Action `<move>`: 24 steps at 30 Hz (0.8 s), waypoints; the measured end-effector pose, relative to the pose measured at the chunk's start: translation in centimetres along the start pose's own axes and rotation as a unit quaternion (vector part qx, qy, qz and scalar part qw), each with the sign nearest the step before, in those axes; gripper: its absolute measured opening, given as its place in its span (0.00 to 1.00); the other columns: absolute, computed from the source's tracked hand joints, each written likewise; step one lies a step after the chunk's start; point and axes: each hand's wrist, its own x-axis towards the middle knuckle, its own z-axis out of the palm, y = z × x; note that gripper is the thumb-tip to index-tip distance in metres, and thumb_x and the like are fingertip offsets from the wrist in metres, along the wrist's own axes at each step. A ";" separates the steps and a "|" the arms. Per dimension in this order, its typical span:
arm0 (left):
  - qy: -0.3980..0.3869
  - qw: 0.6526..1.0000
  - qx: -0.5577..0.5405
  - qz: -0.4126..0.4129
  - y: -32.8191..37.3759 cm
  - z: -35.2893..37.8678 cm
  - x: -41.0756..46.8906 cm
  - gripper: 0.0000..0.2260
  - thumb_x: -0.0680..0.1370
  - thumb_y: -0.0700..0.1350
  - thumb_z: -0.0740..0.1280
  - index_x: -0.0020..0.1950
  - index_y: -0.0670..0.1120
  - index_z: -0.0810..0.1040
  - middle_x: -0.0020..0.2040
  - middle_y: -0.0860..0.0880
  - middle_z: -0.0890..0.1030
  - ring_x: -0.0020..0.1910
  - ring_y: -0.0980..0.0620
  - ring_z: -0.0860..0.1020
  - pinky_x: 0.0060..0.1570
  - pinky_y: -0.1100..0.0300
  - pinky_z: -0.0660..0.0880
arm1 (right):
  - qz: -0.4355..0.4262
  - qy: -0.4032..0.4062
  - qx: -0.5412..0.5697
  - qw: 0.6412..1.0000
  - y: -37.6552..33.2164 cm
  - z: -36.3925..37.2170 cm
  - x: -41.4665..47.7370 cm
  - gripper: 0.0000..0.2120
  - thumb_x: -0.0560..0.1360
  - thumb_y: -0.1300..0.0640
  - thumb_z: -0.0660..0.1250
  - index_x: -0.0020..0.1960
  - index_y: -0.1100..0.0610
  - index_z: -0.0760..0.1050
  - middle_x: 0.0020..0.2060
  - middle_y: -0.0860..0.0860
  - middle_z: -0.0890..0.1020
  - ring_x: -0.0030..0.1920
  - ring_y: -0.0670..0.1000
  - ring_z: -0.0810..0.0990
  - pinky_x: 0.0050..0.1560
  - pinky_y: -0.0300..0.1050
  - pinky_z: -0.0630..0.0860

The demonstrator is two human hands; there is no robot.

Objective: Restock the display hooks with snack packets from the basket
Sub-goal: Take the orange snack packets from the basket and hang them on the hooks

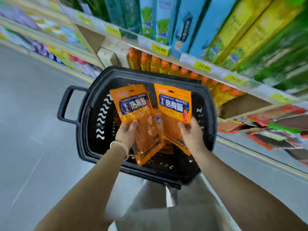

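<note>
Orange left packet (135, 105) is gripped by the left hand (127, 133), right packet (174, 105) by the right hand (191, 132), over the basket (116, 72)

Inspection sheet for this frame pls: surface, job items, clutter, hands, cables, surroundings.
Surface: grey aisle floor below the basket.
Job's things: black basket; left packet and right packet, both orange, held over it; more orange packets inside.
Clutter: nothing seen.
Grippers: left hand grips the left packet's lower part; right hand holds the right packet's lower part; bracelet on the left wrist.
Cables: nothing seen.
Surroundings: shelves with orange-capped bottles, tall boxes, yellow price tags; blurred red packets lower right; hooks not made out.
</note>
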 end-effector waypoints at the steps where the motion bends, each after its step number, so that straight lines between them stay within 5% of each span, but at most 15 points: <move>1: -0.020 1.000 -0.021 -0.001 0.7 0.2 -1.3 0.09 0.79 0.53 0.63 0.55 0.51 0.75 0.55 0.48 0.80 0.50 0.49 0.79 0.52 0.52 0.76 | -0.009 0.021 0.017 1.000 -0.5 -1.6 -0.8 0.14 0.77 0.55 0.66 0.61 0.58 0.74 0.52 0.51 0.82 0.52 0.52 0.79 0.55 0.45 0.73; 5: -0.054 0.997 -0.009 0.062 3.0 3.1 -7.3 0.10 0.80 0.44 0.61 0.56 0.40 0.76 0.47 0.44 0.81 0.46 0.49 0.80 0.48 0.62 0.75 | -0.033 0.110 0.113 0.987 -1.7 -8.7 -5.2 0.07 0.78 0.57 0.64 0.54 0.59 0.76 0.41 0.45 0.79 0.43 0.44 0.75 0.48 0.36 0.70; 7: -0.063 0.992 -0.032 0.100 4.4 5.7 -10.9 0.11 0.81 0.41 0.60 0.59 0.38 0.74 0.41 0.47 0.81 0.48 0.53 0.81 0.49 0.63 0.76 | -0.061 0.167 0.142 0.974 -1.5 -13.0 -7.2 0.10 0.80 0.57 0.61 0.58 0.60 0.74 0.48 0.46 0.79 0.48 0.39 0.72 0.55 0.30 0.66; 9: -0.054 0.987 -0.024 0.152 5.6 8.7 -14.4 0.12 0.80 0.49 0.62 0.59 0.44 0.74 0.41 0.53 0.82 0.40 0.60 0.80 0.37 0.70 0.72 | -0.078 0.198 0.148 0.966 -0.7 -17.8 -8.8 0.15 0.81 0.55 0.58 0.60 0.63 0.73 0.54 0.53 0.78 0.52 0.39 0.71 0.56 0.28 0.63; 12: -0.039 0.978 0.033 0.204 7.0 13.6 -19.0 0.17 0.78 0.58 0.60 0.53 0.46 0.76 0.43 0.51 0.78 0.46 0.52 0.74 0.45 0.61 0.67 | -0.125 0.209 0.126 0.962 0.9 -25.3 -11.7 0.11 0.82 0.54 0.56 0.53 0.60 0.73 0.46 0.50 0.80 0.48 0.40 0.75 0.53 0.36 0.67; 14: -0.078 0.964 0.028 0.252 8.0 17.1 -22.0 0.16 0.77 0.58 0.62 0.46 0.45 0.79 0.39 0.50 0.81 0.47 0.49 0.78 0.46 0.56 0.74 | -0.171 0.232 0.102 0.952 2.0 -30.6 -13.6 0.06 0.82 0.57 0.56 0.51 0.55 0.71 0.41 0.44 0.77 0.42 0.36 0.73 0.48 0.35 0.66; 17: -0.136 0.936 -0.025 0.325 9.8 22.5 -27.0 0.11 0.74 0.57 0.67 0.48 0.52 0.81 0.51 0.47 0.83 0.56 0.46 0.79 0.61 0.44 0.72 | -0.214 0.281 0.075 0.933 3.8 -38.4 -15.8 0.06 0.81 0.58 0.57 0.53 0.51 0.72 0.44 0.40 0.77 0.47 0.40 0.74 0.49 0.34 0.67; 19: -0.164 0.920 -0.042 0.354 11.4 25.6 -30.0 0.14 0.66 0.62 0.69 0.45 0.56 0.83 0.49 0.50 0.83 0.54 0.47 0.79 0.62 0.44 0.72 | -0.227 0.320 0.072 0.917 4.5 -43.3 -17.1 0.05 0.81 0.55 0.58 0.54 0.52 0.73 0.43 0.41 0.76 0.48 0.44 0.75 0.48 0.34 0.66; 21: -0.183 0.919 -0.066 0.344 13.2 28.3 -32.7 0.19 0.61 0.63 0.71 0.46 0.54 0.82 0.49 0.51 0.83 0.54 0.46 0.79 0.60 0.43 0.73 | -0.235 0.353 0.078 0.903 4.8 -47.7 -17.9 0.06 0.81 0.55 0.59 0.56 0.50 0.73 0.44 0.37 0.76 0.47 0.37 0.76 0.48 0.31 0.67; 24: -0.135 0.912 -0.057 0.382 16.4 31.0 -36.2 0.12 0.67 0.63 0.70 0.41 0.56 0.80 0.41 0.60 0.82 0.48 0.50 0.80 0.55 0.51 0.75 | -0.261 0.392 0.072 0.879 3.8 -53.6 -18.7 0.07 0.81 0.55 0.59 0.57 0.49 0.73 0.45 0.35 0.77 0.45 0.27 0.73 0.45 0.22 0.65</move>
